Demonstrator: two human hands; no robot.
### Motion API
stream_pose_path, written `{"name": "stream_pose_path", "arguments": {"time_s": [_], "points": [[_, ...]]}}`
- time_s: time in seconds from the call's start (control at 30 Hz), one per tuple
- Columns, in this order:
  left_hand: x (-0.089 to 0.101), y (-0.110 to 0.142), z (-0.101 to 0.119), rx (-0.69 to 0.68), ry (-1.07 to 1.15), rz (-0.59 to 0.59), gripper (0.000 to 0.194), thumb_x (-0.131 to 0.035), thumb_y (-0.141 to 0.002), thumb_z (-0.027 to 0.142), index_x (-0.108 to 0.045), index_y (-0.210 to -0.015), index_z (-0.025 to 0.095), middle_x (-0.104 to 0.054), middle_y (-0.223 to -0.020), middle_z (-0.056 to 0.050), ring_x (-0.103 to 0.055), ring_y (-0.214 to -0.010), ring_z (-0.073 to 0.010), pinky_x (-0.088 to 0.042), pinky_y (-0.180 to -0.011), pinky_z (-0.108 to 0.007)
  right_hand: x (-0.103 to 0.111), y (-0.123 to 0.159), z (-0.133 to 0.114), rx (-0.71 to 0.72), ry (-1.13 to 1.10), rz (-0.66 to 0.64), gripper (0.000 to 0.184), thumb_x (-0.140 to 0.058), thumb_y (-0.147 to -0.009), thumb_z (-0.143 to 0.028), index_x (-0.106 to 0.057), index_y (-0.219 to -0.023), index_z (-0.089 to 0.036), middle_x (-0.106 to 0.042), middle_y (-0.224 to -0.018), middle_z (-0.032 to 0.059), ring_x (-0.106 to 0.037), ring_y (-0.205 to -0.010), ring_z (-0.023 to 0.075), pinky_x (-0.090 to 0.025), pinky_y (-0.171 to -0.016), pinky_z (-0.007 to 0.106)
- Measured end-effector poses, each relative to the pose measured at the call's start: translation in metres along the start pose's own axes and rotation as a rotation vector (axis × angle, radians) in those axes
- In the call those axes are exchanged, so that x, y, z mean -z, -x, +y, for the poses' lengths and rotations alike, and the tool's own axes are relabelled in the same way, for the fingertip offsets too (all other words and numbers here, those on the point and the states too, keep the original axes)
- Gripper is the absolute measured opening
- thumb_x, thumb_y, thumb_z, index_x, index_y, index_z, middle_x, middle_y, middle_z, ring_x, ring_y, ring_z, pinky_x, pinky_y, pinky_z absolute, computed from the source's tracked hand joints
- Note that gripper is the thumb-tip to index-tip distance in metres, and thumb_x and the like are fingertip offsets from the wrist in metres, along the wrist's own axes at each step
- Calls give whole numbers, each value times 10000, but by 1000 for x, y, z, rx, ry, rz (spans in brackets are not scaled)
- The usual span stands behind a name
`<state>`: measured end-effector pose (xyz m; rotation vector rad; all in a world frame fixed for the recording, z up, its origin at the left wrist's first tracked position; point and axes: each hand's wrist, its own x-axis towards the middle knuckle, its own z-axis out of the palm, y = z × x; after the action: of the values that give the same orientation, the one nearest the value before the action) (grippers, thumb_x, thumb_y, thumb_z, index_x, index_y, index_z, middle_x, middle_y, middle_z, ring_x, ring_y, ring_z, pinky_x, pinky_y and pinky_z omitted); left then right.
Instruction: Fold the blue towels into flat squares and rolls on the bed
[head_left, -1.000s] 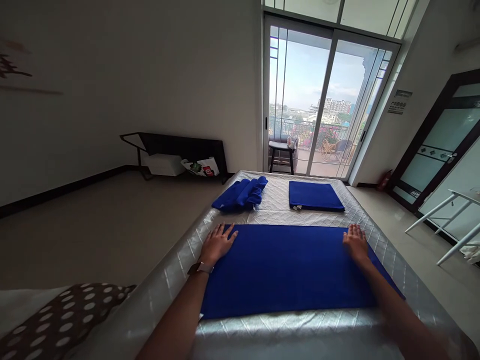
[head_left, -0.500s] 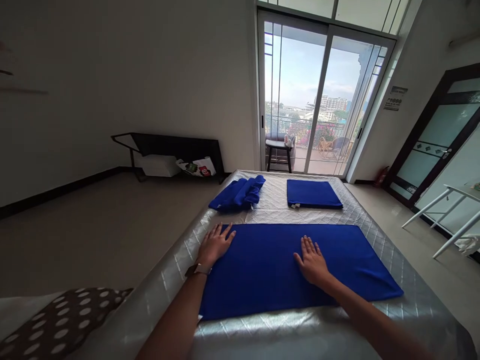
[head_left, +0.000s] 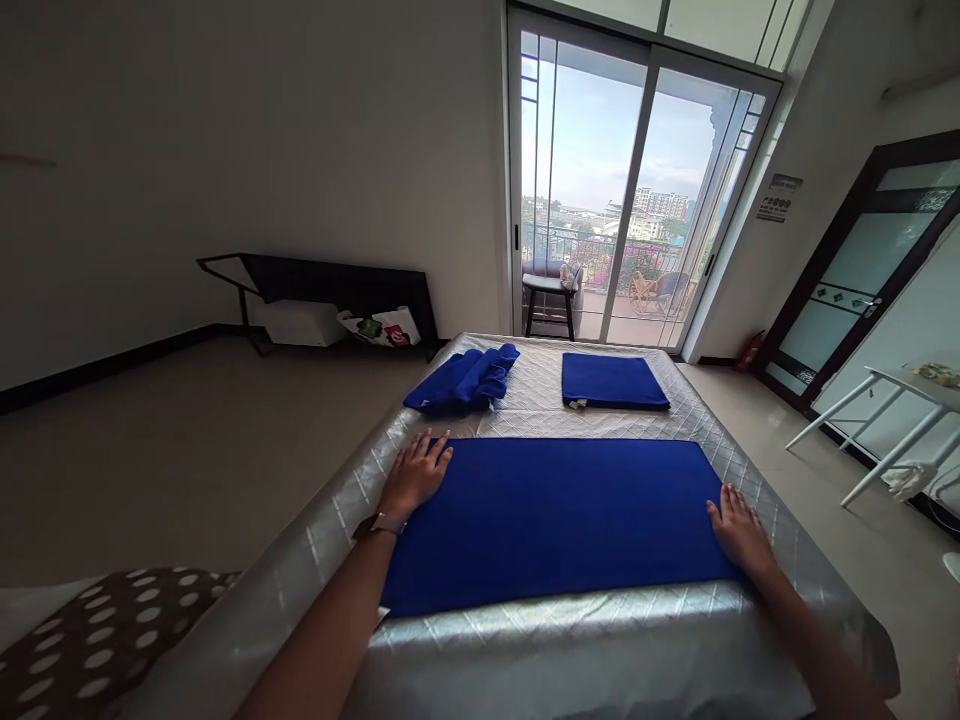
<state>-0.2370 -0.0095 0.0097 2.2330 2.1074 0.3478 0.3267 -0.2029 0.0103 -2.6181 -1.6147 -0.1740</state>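
A blue cloth (head_left: 555, 520), laid out flat in a long rectangle, covers the near part of the mattress (head_left: 600, 650). At its far left corner rests my left hand (head_left: 416, 475), open and palm down. My right hand (head_left: 741, 525) lies open along the cloth's right edge, fingers stretched forward. A small white tag shows at the near left corner. Beyond the cloth, a crumpled blue cloth (head_left: 465, 380) sits at the left, and a neatly folded blue cloth (head_left: 615, 381) with a white tag sits at the right.
Polka-dot fabric (head_left: 112, 630) lies at the lower left. A black bench frame (head_left: 337, 275) with a white box (head_left: 301, 324) and a printed bag (head_left: 382, 327) stands by the wall. A white table (head_left: 911, 385) is at the right, and sliding glass doors (head_left: 637, 200) are ahead.
My right hand has slid from the middle of the cloth to its right edge, and the wrinkles there look smoother. My left hand stays at the far left corner. The view shifted slightly.
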Motion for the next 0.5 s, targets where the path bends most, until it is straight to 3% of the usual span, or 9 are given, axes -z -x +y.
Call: {"name": "stream_pose_path", "arguments": {"time_s": [0.1,0.23,0.3,0.4,0.5], "points": [[5,0,-8,-84,21,-15,591,-222,-1021,386,-391,-1539,158,-336,-1622,-163,-304,-1502,-304,-275,-1200,-508,-5,1,-3,43,-21,18,425,-598,-975,-431,-570,-1342,-219,-546,-1415,112,-577,-1213,265,-489,-1026,508],[2,37,-19,-302,-22,20,556,-278,-1017,404,-470,-1497,200,-426,-1581,-139,-341,-1485,-303,-319,-1179,-517,-12,10,-35,150,-64,30,611,-309,-1031,-508,-379,-1557,-206,-273,-1655,113,-250,-1511,310,-207,-1227,507],[-6,70,-21,-360,-48,31,545,-290,-1023,427,-439,-1517,252,-395,-1603,-109,-312,-1499,-298,-305,-1186,-528,-9,22,-70,258,-103,0,643,-211,-1033,-487,-304,-1589,-176,-238,-1665,87,-192,-1535,284,-173,-1237,500],[-15,118,-23,-292,-101,-17,550,-297,-1026,471,-370,-1545,305,-338,-1632,-79,-282,-1512,-299,-269,-1200,-538,8,49,-140,463,-194,-123,658,-206,-1032,-502,-276,-1595,-169,-247,-1654,74,-197,-1536,252,-174,-1238,468],[-16,140,-24,-209,-134,-50,585,-322,-1016,521,-322,-1561,308,-316,-1640,-79,-264,-1518,-304,-235,-1214,-536,29,76,-210,634,-285,-209,687,-193,-1030,-541,-235,-1604,-164,-205,-1657,65,-150,-1545,228,-133,-1250,434]]}}
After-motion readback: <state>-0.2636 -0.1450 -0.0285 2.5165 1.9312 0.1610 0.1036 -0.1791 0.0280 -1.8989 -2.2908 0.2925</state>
